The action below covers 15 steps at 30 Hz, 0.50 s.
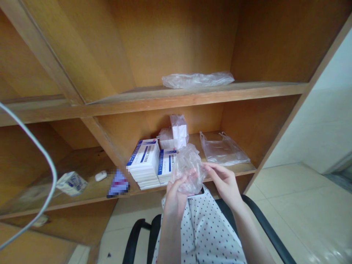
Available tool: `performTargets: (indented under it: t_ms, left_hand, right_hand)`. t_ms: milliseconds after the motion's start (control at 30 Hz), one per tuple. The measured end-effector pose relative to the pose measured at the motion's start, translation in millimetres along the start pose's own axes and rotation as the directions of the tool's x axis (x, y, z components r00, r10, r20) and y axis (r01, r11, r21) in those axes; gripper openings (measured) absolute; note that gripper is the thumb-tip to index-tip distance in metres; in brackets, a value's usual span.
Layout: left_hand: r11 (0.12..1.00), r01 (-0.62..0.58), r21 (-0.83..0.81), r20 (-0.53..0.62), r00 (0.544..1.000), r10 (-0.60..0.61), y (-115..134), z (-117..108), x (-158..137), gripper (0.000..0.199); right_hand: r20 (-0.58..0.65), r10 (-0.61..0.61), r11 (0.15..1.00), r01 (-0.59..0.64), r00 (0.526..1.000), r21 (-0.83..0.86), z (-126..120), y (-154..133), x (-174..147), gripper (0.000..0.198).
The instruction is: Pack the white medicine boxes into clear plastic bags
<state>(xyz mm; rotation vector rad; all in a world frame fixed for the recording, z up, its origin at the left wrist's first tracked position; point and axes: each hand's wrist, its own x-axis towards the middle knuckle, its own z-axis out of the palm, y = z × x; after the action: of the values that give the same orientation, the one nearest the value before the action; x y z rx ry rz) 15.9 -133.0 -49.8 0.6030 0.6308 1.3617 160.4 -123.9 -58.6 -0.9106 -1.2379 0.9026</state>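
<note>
Between my two hands is a crumpled clear plastic bag [188, 167], held above my lap. My left hand [177, 196] is wrapped around the bag's lower left side, and something pinkish shows faintly through the film. With thumb and fingers together, my right hand [222, 178] pinches the bag's right edge. Just behind the bag, on the lower shelf, stand a tall stack of white and blue boxes [145, 161] and a shorter stack [166, 165] beside it. Further back sit small white boxes wrapped in clear plastic [178, 132].
A flat clear bag [224, 150] lies on the lower shelf at right, another plastic bag [198, 80] on the shelf above. The left compartment holds a small carton [72, 183] and a white oval object [101, 176]. A white cable [49, 161] curves across the left. Chair armrests [268, 225] flank me.
</note>
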Motion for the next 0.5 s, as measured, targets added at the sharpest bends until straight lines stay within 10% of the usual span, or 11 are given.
performTargets:
  t_ms: [500]
  left_hand:
    - [0.960, 0.116, -0.256, 0.057, 0.993, -0.105, -1.4, -0.6, 0.1, 0.023]
  right_hand:
    - [0.157, 0.027, 0.997, -0.039, 0.987, 0.070, 6.6, -8.0, -2.0, 0.038]
